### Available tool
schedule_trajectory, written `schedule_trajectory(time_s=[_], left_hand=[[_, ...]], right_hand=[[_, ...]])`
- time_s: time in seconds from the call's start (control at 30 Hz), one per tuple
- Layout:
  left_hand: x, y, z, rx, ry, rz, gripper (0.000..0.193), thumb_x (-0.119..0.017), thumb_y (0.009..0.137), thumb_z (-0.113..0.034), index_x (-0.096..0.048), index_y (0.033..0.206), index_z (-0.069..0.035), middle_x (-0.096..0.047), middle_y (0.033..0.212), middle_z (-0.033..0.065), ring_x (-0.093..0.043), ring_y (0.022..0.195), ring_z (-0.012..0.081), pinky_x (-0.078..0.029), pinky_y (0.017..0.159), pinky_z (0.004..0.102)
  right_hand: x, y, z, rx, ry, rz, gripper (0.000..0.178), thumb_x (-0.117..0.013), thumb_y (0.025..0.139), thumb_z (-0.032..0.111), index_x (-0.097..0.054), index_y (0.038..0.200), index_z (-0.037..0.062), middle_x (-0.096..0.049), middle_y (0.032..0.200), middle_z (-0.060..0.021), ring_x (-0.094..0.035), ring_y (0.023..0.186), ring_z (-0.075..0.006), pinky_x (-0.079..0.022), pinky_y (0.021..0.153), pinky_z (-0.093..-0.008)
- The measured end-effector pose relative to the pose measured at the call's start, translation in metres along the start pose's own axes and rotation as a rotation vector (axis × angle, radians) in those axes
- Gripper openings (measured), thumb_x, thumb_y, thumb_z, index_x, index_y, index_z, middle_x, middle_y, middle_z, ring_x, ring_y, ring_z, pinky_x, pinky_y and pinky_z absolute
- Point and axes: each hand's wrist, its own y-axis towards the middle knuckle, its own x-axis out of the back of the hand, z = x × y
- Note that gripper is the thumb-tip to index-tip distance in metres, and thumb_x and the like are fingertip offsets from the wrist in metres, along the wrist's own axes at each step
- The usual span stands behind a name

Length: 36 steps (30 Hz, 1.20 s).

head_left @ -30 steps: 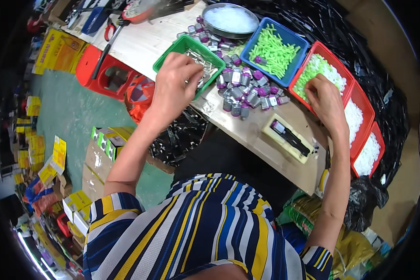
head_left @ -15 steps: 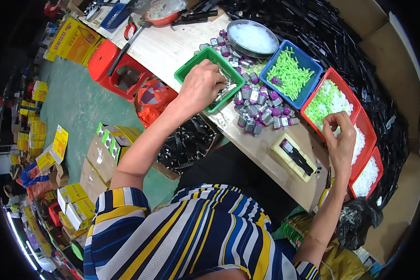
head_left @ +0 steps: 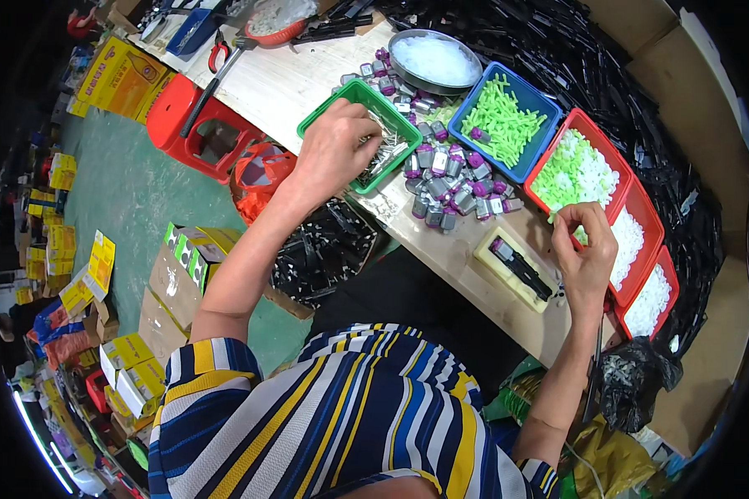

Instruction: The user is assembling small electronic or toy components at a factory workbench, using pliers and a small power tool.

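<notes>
My left hand (head_left: pixel 339 154) reaches into a green bin (head_left: pixel 361 186) of thin metal pins (head_left: pixel 389 154). Its fingers are bent together; their tips are partly hidden, so what they hold cannot be made out. My right hand (head_left: pixel 587 254) is pinched closed just in front of a red bin (head_left: pixel 543 196) of light-green and white small parts (head_left: pixel 576 170). A bit of light green shows at its fingertips, a small green plastic part. Between the hands, a cream block-shaped fixture (head_left: pixel 488 259) lies on the table, with a black part and a grey-and-purple motor (head_left: pixel 503 248) in it.
Several small grey-and-purple motors (head_left: pixel 451 185) are heaped mid-table. Behind stand a blue bin (head_left: pixel 520 173) of green sticks and a round metal pan (head_left: pixel 434 62). Red bins of white parts (head_left: pixel 647 301) stand at right. A hammer (head_left: pixel 212 87) overhangs the left edge above a red stool (head_left: pixel 171 112).
My right hand has moved left, away from the red bin and nearer the fixture, with a green bit at its fingertips. The left hand stays in the green bin. The whole view has shifted slightly.
</notes>
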Motion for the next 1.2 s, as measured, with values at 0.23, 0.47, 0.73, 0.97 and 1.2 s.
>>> schedule_trajectory(time_s=[0.23,0.47,0.73,0.97,1.2], left_hand=[[0.001,-0.002,-0.007,0.003,-0.013,-0.123,0.007,-0.07,0.071,-0.007,-0.07,0.074,-0.001,-0.062,0.075,0.0086,-0.059,0.078,0.0264,-0.05,0.07,0.0377],[-0.014,-0.025,-0.075,-0.158,-0.404,-0.338,0.011,-0.075,0.065,0.002,-0.069,0.075,-0.001,-0.065,0.072,0.008,-0.061,0.067,0.0222,-0.049,0.061,0.0326],[-0.04,-0.033,-0.124,-0.225,-0.503,-0.446,0.017,-0.075,0.061,0.002,-0.067,0.074,-0.003,-0.06,0.071,0.0058,-0.061,0.067,0.0238,-0.049,0.057,0.0323],[-0.045,-0.033,-0.128,-0.24,-0.481,-0.44,0.017,-0.075,0.06,0.0,-0.066,0.073,-0.005,-0.06,0.071,0.0049,-0.061,0.067,0.024,-0.05,0.059,0.033],[-0.047,-0.031,-0.134,-0.27,-0.467,-0.427,0.017,-0.075,0.059,0.001,-0.065,0.073,-0.004,-0.06,0.072,0.005,-0.061,0.068,0.0243,-0.05,0.059,0.0329]], right_hand=[[-0.01,-0.006,0.011,-0.035,0.066,-0.041,0.006,-0.065,0.083,-0.004,-0.061,0.087,-0.0065,-0.061,0.081,-0.0104,-0.06,0.075,-0.0164,-0.049,0.072,-0.0274],[-0.042,-0.02,0.026,-0.187,0.309,-0.049,0.006,-0.066,0.088,-0.002,-0.064,0.092,-0.0041,-0.067,0.086,-0.0037,-0.061,0.08,-0.0082,-0.05,0.076,-0.0232],[-0.055,-0.031,0.04,-0.238,0.505,-0.084,0.009,-0.067,0.087,-0.001,-0.062,0.094,-0.0051,-0.067,0.086,-0.0053,-0.063,0.08,-0.0103,-0.051,0.079,-0.0256],[-0.056,-0.036,0.034,-0.28,0.562,-0.109,0.009,-0.067,0.088,-0.002,-0.062,0.095,-0.005,-0.066,0.087,-0.006,-0.063,0.079,-0.011,-0.051,0.078,-0.0259],[-0.052,-0.04,0.03,-0.27,0.587,-0.129,0.009,-0.066,0.088,-0.003,-0.062,0.095,-0.0056,-0.066,0.088,-0.0063,-0.063,0.079,-0.0116,-0.051,0.077,-0.0263]])
